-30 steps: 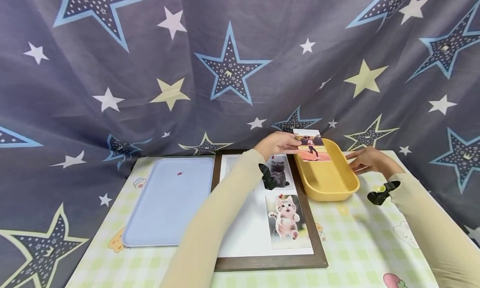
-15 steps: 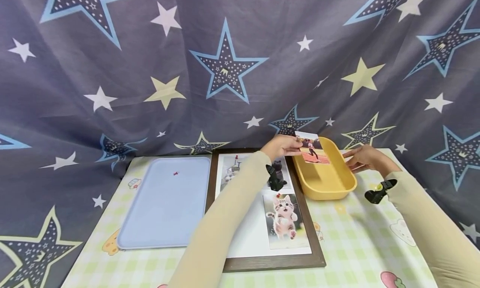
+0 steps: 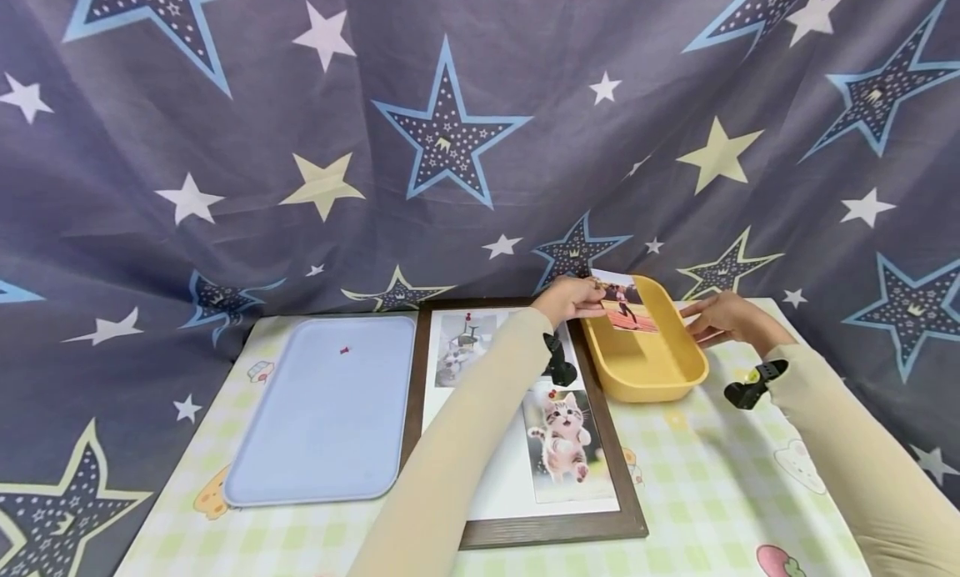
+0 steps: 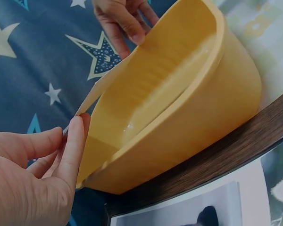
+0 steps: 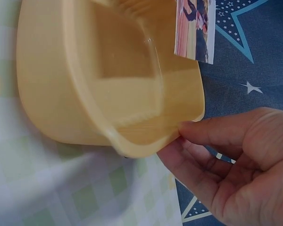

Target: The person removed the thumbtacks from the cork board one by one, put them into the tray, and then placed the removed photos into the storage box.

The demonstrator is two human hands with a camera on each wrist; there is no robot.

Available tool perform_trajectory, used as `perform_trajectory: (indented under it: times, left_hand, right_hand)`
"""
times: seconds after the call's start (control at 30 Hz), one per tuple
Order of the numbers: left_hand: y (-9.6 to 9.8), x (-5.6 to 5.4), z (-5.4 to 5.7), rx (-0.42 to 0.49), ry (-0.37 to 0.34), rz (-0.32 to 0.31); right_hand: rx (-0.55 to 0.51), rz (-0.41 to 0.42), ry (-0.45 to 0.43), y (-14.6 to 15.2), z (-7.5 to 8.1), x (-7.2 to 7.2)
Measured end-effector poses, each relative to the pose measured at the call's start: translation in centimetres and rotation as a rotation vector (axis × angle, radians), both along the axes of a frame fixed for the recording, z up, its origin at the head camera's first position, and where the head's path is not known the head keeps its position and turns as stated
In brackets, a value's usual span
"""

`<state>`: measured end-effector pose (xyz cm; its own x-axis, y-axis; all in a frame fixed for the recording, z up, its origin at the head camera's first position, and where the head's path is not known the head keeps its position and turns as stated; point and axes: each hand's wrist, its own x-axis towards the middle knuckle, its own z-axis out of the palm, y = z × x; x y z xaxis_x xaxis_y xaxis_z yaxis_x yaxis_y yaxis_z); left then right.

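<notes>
My left hand (image 3: pixel 572 298) pinches the left edge of a photo print (image 3: pixel 628 303) of a runner on a red track. The print is tilted over the back of a yellow plastic container (image 3: pixel 651 364); in the left wrist view it shows nearly edge-on, between thumb and fingers (image 4: pixel 74 141). My right hand (image 3: pixel 731 317) pinches the container's rim on its right side, thumb on top and fingers underneath, as the right wrist view shows. The container's visible floor holds nothing, though the print hides its back part in the head view.
A brown-framed white board (image 3: pixel 558 527) lies left of the container, bearing several animal photos, including a kitten photo (image 3: pixel 566 448) with a red push pin. My left forearm crosses it. Further left is a pale blue tray (image 3: pixel 322 427) with a red push pin (image 3: pixel 345 350). A star-patterned curtain (image 3: pixel 247 127) hangs behind.
The left hand has brought the photo print slightly down and right over the container. The right hand keeps its hold on the rim. The whole head view has shifted a little leftward.
</notes>
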<state>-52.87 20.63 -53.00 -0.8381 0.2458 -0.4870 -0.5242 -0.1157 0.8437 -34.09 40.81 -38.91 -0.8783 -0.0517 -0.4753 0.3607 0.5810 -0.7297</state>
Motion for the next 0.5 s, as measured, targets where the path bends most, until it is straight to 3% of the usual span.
perform_trajectory:
  times: [0.2,0.33,0.5]
  left_hand:
    - [0.7,0.8,0.3,-0.002,0.0,0.049]
    - [0.6,2.4,1.2,-0.006,0.012,0.081]
    - [0.5,4.6,2.7,-0.021,0.031,0.067]
  right_hand:
    - [0.014,-0.014,-0.001,0.1,0.0,-0.2]
    - [0.013,-0.02,-0.006,0.0,-0.1,-0.2]
    - [0.019,-0.02,-0.004,-0.1,-0.2,-0.2]
